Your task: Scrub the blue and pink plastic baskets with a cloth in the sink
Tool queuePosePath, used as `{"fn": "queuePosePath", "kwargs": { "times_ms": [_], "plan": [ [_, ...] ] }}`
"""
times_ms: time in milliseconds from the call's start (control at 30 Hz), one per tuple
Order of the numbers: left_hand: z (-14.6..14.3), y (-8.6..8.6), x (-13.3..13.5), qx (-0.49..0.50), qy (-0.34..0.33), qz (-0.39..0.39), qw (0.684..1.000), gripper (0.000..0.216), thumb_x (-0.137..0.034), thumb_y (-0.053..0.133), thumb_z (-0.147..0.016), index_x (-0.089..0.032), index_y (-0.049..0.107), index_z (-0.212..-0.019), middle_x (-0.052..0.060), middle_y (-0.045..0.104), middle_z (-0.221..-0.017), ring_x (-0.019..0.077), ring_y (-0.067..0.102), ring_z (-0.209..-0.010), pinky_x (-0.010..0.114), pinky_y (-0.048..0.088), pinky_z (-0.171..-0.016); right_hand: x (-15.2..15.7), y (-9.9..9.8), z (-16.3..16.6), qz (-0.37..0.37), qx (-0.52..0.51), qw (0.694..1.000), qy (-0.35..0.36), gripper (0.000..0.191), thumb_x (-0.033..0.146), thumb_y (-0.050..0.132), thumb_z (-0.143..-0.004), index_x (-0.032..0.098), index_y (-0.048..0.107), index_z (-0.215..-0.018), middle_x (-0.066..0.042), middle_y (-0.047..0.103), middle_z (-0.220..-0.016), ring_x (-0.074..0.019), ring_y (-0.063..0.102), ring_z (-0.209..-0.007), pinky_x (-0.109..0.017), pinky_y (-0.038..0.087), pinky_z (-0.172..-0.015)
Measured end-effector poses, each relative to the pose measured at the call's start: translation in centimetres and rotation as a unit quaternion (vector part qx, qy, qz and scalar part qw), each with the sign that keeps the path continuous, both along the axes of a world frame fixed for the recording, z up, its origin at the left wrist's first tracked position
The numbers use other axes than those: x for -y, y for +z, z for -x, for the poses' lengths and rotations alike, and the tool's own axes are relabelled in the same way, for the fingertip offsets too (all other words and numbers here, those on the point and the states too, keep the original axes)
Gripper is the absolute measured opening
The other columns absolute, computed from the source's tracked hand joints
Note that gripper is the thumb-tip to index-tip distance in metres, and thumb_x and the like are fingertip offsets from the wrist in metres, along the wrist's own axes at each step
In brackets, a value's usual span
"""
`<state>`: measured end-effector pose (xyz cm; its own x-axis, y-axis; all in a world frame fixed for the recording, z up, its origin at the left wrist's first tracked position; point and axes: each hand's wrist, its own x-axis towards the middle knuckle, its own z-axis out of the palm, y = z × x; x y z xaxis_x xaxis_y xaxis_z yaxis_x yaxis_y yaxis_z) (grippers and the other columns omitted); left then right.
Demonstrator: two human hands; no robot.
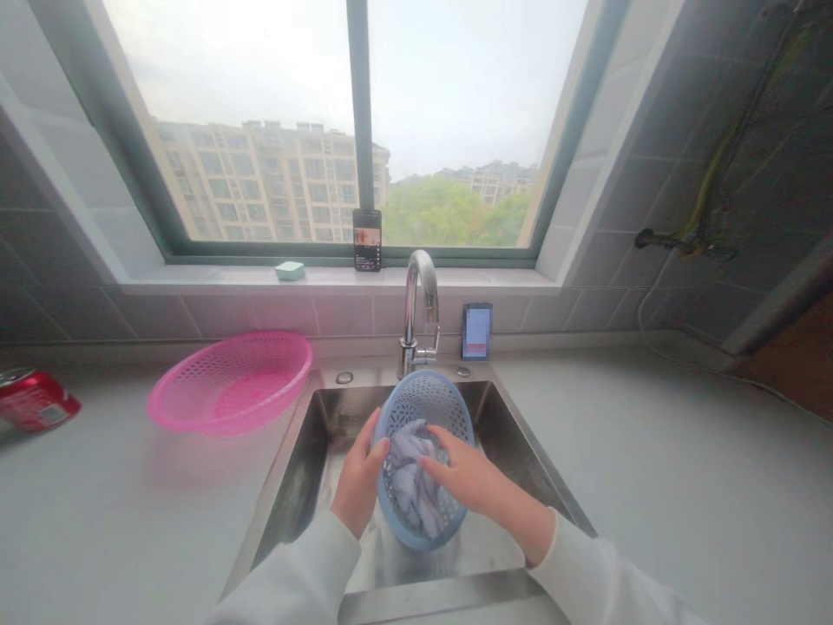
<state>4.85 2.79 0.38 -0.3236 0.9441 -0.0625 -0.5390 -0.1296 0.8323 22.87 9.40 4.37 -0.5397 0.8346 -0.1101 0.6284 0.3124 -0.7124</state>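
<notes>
Over the metal sink (495, 569) I see a blue plastic basket (426, 395) with a patterned, pierced wall, its opening tilted toward me. My left hand (360, 473) grips its left rim, thumb on the inside edge. Inside lies a crumpled greyish-lilac cloth (413, 486). My right hand (465, 469) reaches into the basket and pinches the cloth between thumb and fingers near its upper right part. The cloth hides much of the basket's bottom. Right behind the basket's upper rim rises the chrome faucet (409, 304).
A pink perforated basket (234, 391) rests on the left counter, beside a red can (36, 399) lying on its side. One phone (368, 240) leans at the window, another (477, 332) against the wall right of the faucet. A pale green box (290, 271) is on the sill.
</notes>
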Motion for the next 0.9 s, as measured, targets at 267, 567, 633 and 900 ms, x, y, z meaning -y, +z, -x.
{"fn": "queuePosePath", "kwargs": {
  "times_ms": [267, 567, 633, 900],
  "plan": [
    [-0.7, -0.9, 0.3, -0.161, 0.017, -0.036, 0.986, 0.073, -0.048, 0.078, -0.079, -0.018, 0.056, -0.141, 0.014, 0.053, -0.151, 0.0363, 0.041, -0.144, 0.044, 0.032, -0.12, 1.6, -4.2, 3.4, 0.029, -0.111, 0.993, -0.02, 0.071, 0.037, 0.072, -0.076, 0.023, 0.048, -0.141, -0.014, 0.056, -0.14, -0.0315, 0.053, -0.129, -0.045, 0.04, -0.109],
    [-1.3, -1.9, 0.6, -0.293, 0.003, -0.049, 0.955, 0.07, -0.042, 0.073, -0.082, -0.022, 0.052, -0.145, 0.01, 0.051, -0.153, 0.0356, 0.042, -0.143, 0.05, 0.029, -0.121, 0.0, -4.1, 3.3, 0.039, -0.167, 0.983, -0.068, 0.045, 0.016, 0.065, -0.068, 0.022, 0.061, -0.113, -0.006, 0.07, -0.106, -0.0273, 0.064, -0.1, -0.039, 0.05, -0.085],
    [-1.3, -1.7, 0.7, -0.304, 0.011, -0.058, 0.951, 0.072, -0.041, 0.075, -0.08, -0.023, 0.053, -0.145, 0.01, 0.051, -0.153, 0.0357, 0.042, -0.144, 0.049, 0.031, -0.121, -0.8, -3.8, 3.0, 0.124, -0.224, 0.956, -0.143, 0.052, 0.021, 0.065, -0.071, 0.023, 0.055, -0.121, -0.008, 0.069, -0.112, -0.0273, 0.066, -0.097, -0.037, 0.053, -0.074],
    [-1.0, -0.4, 0.3, -0.165, 0.075, -0.052, 0.982, 0.076, -0.052, 0.069, -0.082, -0.022, 0.046, -0.149, 0.012, 0.054, -0.149, 0.0358, 0.048, -0.139, 0.048, 0.042, -0.114, 0.4, -3.6, 2.4, 0.084, -0.248, 0.963, 0.068, 0.077, 0.029, 0.083, -0.061, 0.026, 0.054, -0.133, -0.008, 0.063, -0.13, -0.0319, 0.057, -0.123, -0.047, 0.045, -0.103]
  ]
}}
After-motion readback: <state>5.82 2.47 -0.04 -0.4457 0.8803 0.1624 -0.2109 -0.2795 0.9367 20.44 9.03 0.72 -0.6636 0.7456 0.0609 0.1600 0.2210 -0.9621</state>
